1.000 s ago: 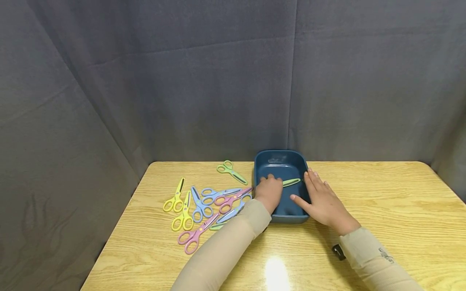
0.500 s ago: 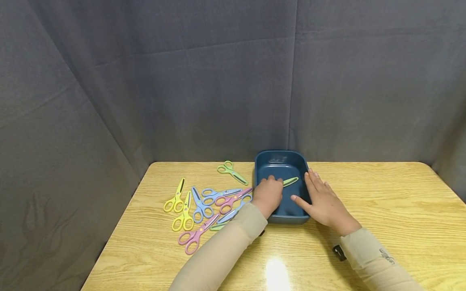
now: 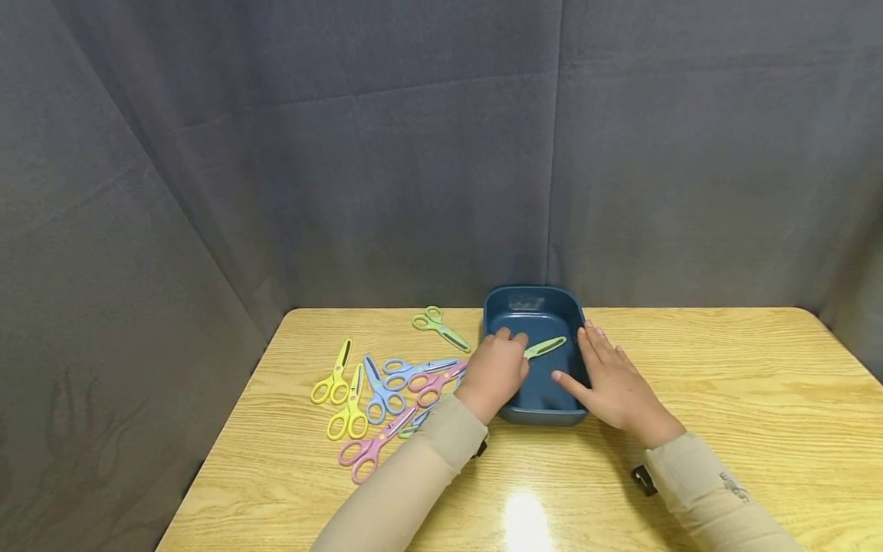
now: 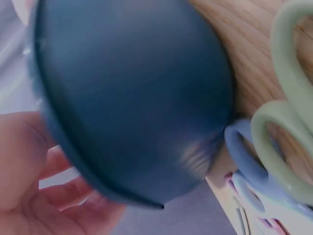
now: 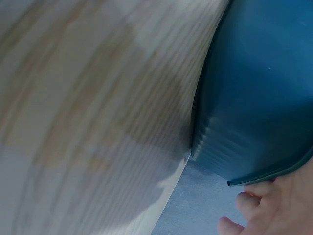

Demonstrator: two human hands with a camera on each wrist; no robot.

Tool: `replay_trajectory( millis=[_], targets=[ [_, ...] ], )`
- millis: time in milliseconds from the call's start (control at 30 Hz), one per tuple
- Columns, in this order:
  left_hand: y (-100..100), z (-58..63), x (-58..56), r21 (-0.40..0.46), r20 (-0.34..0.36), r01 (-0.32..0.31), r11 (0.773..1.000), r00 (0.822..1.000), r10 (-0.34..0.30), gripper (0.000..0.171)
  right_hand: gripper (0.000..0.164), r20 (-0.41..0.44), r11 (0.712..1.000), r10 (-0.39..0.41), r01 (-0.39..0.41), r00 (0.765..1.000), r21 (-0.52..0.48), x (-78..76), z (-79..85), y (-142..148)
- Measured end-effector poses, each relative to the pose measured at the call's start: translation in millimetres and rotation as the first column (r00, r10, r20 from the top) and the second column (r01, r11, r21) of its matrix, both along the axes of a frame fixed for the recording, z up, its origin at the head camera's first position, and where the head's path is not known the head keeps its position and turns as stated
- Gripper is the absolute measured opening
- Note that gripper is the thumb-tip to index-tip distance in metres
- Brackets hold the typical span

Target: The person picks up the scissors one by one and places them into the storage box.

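A blue bin (image 3: 541, 416) stands on the table. Inside it lies a pair of green scissors (image 3: 546, 347), blade pointing right, its handles hidden behind my left hand (image 3: 494, 374). That hand reaches over the bin's left rim; in the left wrist view its fingers (image 4: 73, 191) are loosely bent inside the rim, with no scissors visible between them. My right hand (image 3: 615, 387) rests along the bin's right rim, fingers straight and thumb extended over the inside. In the right wrist view, some of its fingertips (image 5: 247, 200) show beyond the bin's edge.
Left of the bin lie several loose scissors: yellow scissors (image 3: 353, 410), blue scissors (image 3: 380, 389), pink scissors (image 3: 375, 445), and a green pair (image 3: 441, 328) near the back edge. Some are partly covered by the left sleeve (image 3: 414, 468). A grey curtain (image 3: 414, 192) hangs behind the table.
My left hand has drawn back to the left, uncovering more of the green scissors in the bin, which have barely moved. My right hand has stayed on the rim.
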State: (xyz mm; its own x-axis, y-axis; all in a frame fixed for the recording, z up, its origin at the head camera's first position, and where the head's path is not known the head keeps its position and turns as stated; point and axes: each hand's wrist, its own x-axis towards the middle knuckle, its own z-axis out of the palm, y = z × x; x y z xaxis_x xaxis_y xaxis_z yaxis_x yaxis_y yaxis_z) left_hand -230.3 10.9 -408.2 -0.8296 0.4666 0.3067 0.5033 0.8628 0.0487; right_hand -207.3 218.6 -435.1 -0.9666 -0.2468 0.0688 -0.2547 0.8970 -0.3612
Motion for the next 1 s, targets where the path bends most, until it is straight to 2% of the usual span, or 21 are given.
replay_trajectory(
  millis=[200, 500, 667, 1000],
  targets=[
    [-17.7, 3.1, 6.4, 0.134, -0.015, 0.012, 0.991, 1.000, -0.010, 0.020, 0.097, 0.001, 1.000, 0.000, 0.000, 1.000, 0.002, 0.3, 0.3, -0.4],
    [-46.0, 3.7, 14.0, 0.260, 0.005, -0.043, 0.965, 0.999, 0.043, 0.018, 0.099, 0.009, 1.000, -0.007, 0.007, 1.000, -0.012, 0.3, 0.4, 0.1],
    [-63.2, 1.6, 14.9, 0.282, 0.059, -0.091, 0.955, 0.995, 0.077, 0.021, 0.099, 0.009, 1.000, -0.008, 0.009, 1.000, -0.013, 0.3, -0.2, 0.0],
    [-94.7, -12.7, 13.2, 0.228, 0.135, -0.161, 0.960, 0.982, 0.133, 0.025, 0.099, 0.007, 1.000, -0.004, 0.004, 1.000, -0.019, 0.1, -0.8, 0.1]
  ],
)
